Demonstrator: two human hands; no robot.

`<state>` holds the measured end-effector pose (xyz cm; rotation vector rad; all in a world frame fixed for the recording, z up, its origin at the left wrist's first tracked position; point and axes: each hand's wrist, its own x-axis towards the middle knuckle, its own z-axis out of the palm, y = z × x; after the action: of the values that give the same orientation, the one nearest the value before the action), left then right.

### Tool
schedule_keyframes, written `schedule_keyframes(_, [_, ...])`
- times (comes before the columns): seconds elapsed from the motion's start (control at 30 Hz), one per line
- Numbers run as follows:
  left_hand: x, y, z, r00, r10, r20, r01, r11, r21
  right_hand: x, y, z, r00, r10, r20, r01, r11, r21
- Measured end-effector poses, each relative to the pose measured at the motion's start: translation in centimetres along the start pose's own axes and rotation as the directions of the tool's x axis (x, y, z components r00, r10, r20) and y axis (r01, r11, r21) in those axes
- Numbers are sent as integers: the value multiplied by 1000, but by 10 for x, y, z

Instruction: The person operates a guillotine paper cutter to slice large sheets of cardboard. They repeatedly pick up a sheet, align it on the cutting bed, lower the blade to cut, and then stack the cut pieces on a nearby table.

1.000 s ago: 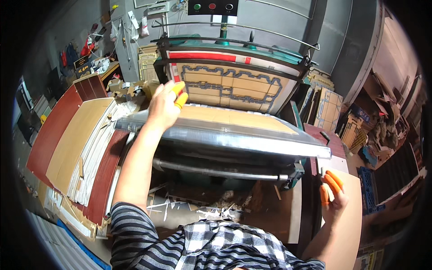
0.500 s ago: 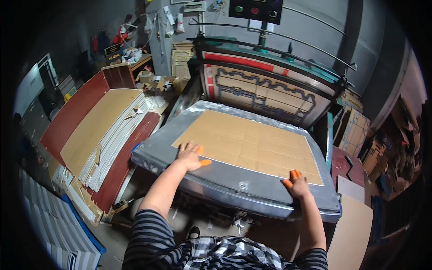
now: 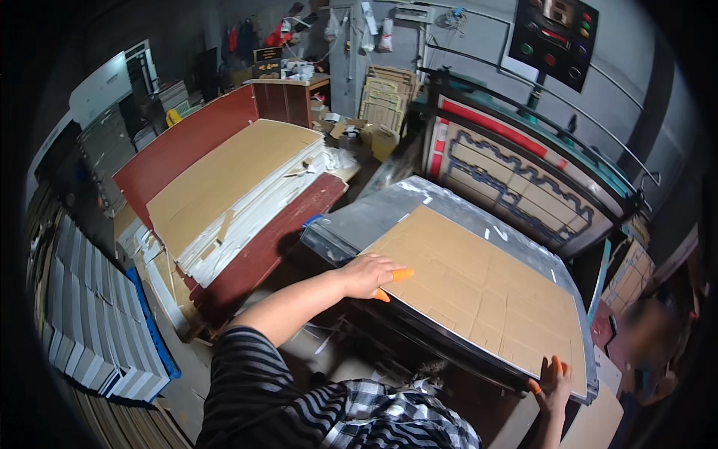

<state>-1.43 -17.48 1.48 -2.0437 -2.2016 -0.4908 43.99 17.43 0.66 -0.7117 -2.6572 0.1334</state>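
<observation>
A large tan cardboard sheet with crease lines and a white lower edge lies on the grey metal bed of a press. Its near edge reaches the front of the bed. My left hand grips the sheet at its near left corner, an orange-covered finger on top and the orange-covered thumb at the edge. Holding the near edge by the right corner is my right hand, also with orange finger covers. The undersides of both grips are hidden. Behind the sheet stands the raised cutting die with dark, jagged outlines.
To the left, a dark red stand holds a stack of white-edged brown board. Grey-and-white striped stacks sit at the lower left. A control panel hangs above the press. Board frames lean against the far wall.
The sheet has moved toward me, from the middle of the bed to its front edge, with both hands on it. My view has turned left.
</observation>
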Motion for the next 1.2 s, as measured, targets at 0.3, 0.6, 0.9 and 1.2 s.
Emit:
schedule_keyframes(0.3, [-29,-98,3,987,13,158,3,995,-97,-30,-64,-4,956,288,50,-278,949,-149])
schedule_keyframes(0.6, [-23,-124,-135,997,-69,30,70,997,-27,-15,-91,40,988,37,-147,-75,962,-263])
schedule_keyframes(0.9, [-267,-87,-431,939,-169,-300,336,645,687,203,-394,112,870,-188,-455,353,882,311])
schedule_keyframes(1.2, [-535,-36,-277,281,-573,-770,957,230,178,357,-671,180,579,-632,-515,746,666,22])
